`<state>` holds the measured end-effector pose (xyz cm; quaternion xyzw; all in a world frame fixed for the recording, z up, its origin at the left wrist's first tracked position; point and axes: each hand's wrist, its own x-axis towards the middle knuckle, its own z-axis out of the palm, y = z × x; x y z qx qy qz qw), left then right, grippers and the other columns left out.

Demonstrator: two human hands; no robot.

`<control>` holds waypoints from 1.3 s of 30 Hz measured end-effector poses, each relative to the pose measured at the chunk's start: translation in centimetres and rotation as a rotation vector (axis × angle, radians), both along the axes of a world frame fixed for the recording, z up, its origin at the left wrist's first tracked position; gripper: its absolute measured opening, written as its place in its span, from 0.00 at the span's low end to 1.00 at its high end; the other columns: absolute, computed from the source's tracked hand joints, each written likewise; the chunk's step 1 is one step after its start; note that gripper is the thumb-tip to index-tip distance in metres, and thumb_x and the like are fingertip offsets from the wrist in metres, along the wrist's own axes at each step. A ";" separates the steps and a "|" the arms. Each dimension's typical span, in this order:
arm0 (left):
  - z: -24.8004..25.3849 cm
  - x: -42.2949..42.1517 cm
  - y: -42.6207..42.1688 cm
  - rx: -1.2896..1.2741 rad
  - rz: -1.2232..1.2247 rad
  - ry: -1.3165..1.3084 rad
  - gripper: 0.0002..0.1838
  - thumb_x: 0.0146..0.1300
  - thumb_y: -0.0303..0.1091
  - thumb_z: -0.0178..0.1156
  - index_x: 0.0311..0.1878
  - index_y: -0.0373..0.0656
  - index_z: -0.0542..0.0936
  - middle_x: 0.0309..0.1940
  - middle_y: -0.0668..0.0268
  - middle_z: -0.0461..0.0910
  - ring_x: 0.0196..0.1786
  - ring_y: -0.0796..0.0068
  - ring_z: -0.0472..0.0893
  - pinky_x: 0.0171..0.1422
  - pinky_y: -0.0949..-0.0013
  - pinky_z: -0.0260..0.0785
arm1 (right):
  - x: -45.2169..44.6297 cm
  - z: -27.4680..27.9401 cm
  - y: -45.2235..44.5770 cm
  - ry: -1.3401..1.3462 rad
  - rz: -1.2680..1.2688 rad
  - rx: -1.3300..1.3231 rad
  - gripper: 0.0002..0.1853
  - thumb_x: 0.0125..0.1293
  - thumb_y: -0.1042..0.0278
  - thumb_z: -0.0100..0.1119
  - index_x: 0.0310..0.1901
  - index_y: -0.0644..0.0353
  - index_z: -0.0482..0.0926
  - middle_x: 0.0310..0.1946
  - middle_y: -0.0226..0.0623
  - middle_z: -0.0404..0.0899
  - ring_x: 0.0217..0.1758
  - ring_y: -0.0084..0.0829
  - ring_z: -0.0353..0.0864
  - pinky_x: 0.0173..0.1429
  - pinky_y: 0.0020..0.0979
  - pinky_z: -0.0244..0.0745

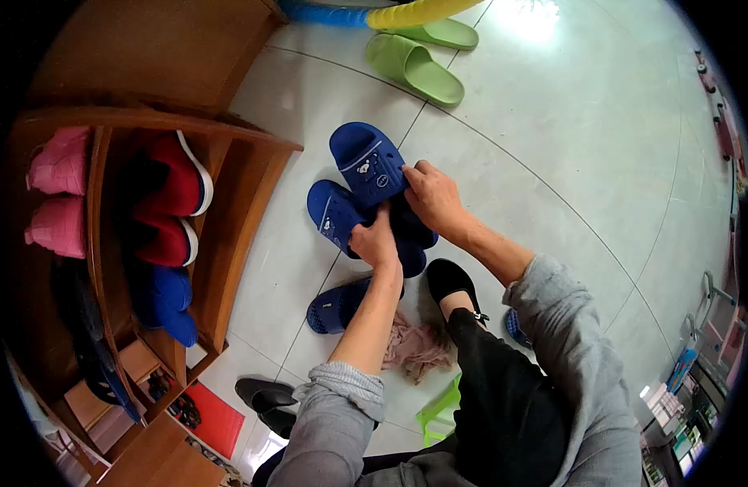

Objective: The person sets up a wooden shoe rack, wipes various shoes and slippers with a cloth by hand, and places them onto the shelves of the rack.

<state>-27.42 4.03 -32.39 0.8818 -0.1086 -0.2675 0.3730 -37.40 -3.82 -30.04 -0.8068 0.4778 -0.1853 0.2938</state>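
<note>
Two blue slippers with a small bear print are held side by side above the tiled floor. My right hand [432, 195] pinches the edge of the right blue slipper [367, 165]. Against the left blue slipper [331, 217], my left hand [375, 242] is closed, its fingers partly hidden between the two slippers. Below them, another dark blue slipper [333, 308] lies on the floor, partly covered by my left forearm. A crumpled pink cloth [414, 347] is beside it, near my foot in a black shoe [450, 280].
A wooden shoe rack [248, 219] on the left holds pink shoes [59, 195], red shoes [175, 178] and blue slippers [164, 300]. Green slippers [418, 69] lie at the top. Black shoes [267, 396], a red mat [215, 420] and a green stool [439, 414] are lower down.
</note>
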 end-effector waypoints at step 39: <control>30.6 4.0 38.5 -1.301 0.076 0.534 0.25 0.68 0.46 0.44 0.63 0.41 0.62 0.58 0.62 0.67 0.57 0.66 0.69 0.63 0.68 0.61 | -0.2 25.1 24.5 -0.298 0.621 0.485 0.30 0.38 0.70 0.62 0.50 0.58 0.74 0.38 0.42 0.79 0.43 0.35 0.78 0.51 0.30 0.72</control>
